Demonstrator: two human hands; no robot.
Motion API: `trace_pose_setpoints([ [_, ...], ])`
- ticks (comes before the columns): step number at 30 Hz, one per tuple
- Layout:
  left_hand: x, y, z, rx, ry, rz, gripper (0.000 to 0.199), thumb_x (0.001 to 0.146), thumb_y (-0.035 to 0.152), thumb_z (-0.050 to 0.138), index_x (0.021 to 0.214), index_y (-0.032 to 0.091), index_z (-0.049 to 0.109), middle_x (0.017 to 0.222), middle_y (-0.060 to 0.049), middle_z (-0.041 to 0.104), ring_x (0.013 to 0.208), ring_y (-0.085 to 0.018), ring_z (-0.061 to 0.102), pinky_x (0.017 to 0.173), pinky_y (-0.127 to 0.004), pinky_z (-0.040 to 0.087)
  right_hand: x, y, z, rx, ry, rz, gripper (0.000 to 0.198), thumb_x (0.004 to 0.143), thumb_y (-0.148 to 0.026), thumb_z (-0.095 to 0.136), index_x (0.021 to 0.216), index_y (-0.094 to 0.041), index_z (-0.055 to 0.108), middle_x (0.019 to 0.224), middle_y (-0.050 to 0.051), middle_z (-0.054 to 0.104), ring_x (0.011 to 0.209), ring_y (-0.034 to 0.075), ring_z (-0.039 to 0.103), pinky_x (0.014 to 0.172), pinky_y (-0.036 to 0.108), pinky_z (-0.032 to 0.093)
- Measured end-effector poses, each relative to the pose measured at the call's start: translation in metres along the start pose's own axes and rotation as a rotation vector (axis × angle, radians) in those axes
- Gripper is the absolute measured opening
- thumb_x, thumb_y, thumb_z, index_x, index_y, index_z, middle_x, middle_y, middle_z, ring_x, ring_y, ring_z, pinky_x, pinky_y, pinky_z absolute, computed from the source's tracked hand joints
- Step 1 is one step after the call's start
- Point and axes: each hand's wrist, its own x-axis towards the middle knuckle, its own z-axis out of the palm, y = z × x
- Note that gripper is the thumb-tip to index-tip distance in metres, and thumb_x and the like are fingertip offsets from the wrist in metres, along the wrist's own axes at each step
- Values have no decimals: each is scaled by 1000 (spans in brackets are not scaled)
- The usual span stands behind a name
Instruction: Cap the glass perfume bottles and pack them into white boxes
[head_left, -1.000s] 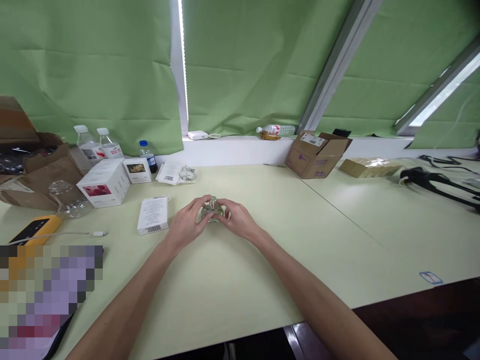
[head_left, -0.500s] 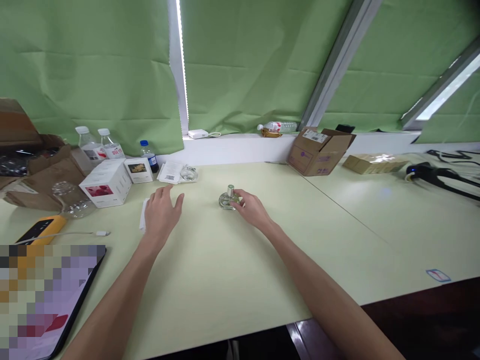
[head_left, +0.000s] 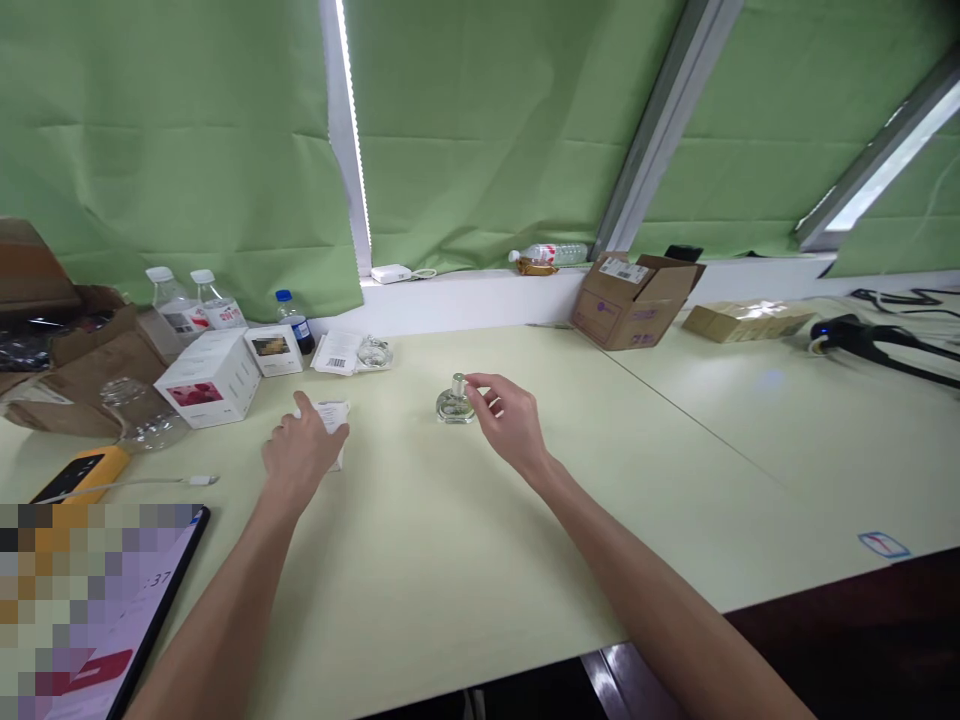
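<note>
A small clear glass perfume bottle (head_left: 454, 407) with a silvery-green cap stands upright on the table in front of me. My right hand (head_left: 510, 415) is at its right side, thumb and forefinger closed at the cap. Further left, my left hand (head_left: 301, 450) hovers low over a small white printed box (head_left: 335, 418), partly covering it. Its forefinger and thumb are apart, while the other fingers bend slightly; whether it touches the box is hard to see.
White boxes (head_left: 210, 380), plastic bottles (head_left: 217, 300), a blister pack (head_left: 352, 352) and an open brown carton (head_left: 71, 370) stand at the left. A tablet (head_left: 169, 570) lies near left. Another carton (head_left: 626, 305) and yellowish packs (head_left: 746, 322) sit back right.
My left hand has shifted left and down, uncovering the right part of the white box. My right fingers have moved from the bottle's side up to its cap. The bottle stays in place.
</note>
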Motion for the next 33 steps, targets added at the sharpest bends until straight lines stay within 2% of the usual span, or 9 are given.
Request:
trace_pose_setpoints([
  [4,-9,17,0,-206,107,170,86,74,59,50,142,15,19,119,-21,53,102,-38,56,76,-47,46,-8,-6,7,79,-158,6,29,90,-40,45,103,-22,64,88,5,69,60,13,58,61,28,49],
  [8,-31,43,5,-422,266,340,88,75,54,55,144,19,12,130,-17,47,113,-35,51,82,-45,47,-13,-9,18,150,-398,165,42,85,-49,52,117,-22,58,97,5,68,56,11,57,57,29,49],
  [11,-49,58,8,-536,304,483,88,74,51,60,143,20,16,137,-17,39,123,-34,43,87,-45,47,-14,-13,23,238,-459,281,53,81,-55,54,122,-22,54,100,7,67,54,11,56,52,28,48],
  [16,-60,65,10,-665,251,593,88,73,48,64,143,22,17,144,-16,30,129,-31,36,91,-42,46,-11,-19,20,366,-397,326,39,80,-50,57,103,-19,62,95,6,66,58,11,56,44,23,44],
  [21,-52,59,5,-835,98,541,94,72,46,67,144,26,10,124,-11,55,97,-22,60,83,-40,49,-6,-14,11,419,-387,295,37,81,-42,57,109,-19,60,101,7,65,64,13,58,46,23,49],
  [24,-46,55,3,-902,72,544,76,79,42,61,141,26,20,113,-8,61,94,-20,61,85,-40,49,-6,-9,11,369,-450,270,34,81,-39,57,110,-21,60,103,7,65,66,14,59,47,25,51],
  [27,-42,52,5,-964,94,608,61,81,37,58,134,24,31,123,-9,54,98,-20,60,83,-38,52,-9,-7,14,307,-488,228,32,83,-37,56,111,-23,60,104,6,65,66,14,60,52,27,53],
  [29,-40,51,7,-958,142,657,53,81,35,59,127,23,38,128,-10,49,100,-19,59,83,-36,53,-10,-9,14,263,-449,189,33,84,-37,54,113,-23,57,106,6,64,67,14,60,56,28,53],
  [33,-39,49,8,-885,218,734,36,82,31,58,115,22,46,123,-8,52,109,-20,55,84,-34,53,-10,-17,11,218,-296,137,43,83,-39,55,122,-22,46,108,7,61,70,14,60,55,27,51],
])
